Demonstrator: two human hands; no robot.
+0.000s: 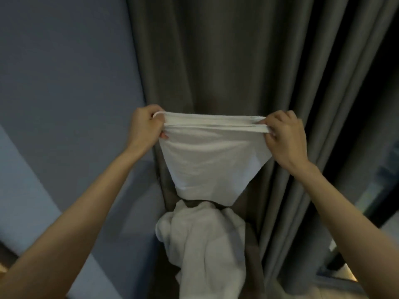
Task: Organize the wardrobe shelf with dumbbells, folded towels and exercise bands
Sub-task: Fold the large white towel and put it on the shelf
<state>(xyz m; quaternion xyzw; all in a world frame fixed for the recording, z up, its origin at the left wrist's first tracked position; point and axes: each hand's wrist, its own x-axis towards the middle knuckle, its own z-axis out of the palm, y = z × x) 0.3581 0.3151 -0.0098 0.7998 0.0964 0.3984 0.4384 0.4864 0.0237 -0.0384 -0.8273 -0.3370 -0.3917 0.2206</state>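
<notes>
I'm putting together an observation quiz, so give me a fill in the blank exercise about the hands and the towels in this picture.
1. The left hand and the right hand stretch a ____ towel between them.
2. A second, crumpled towel lies ____ the held one in the picture.
3. The curtain hangs to the ____ of the blue-grey wall.

Missing words: white; below; right.
</notes>
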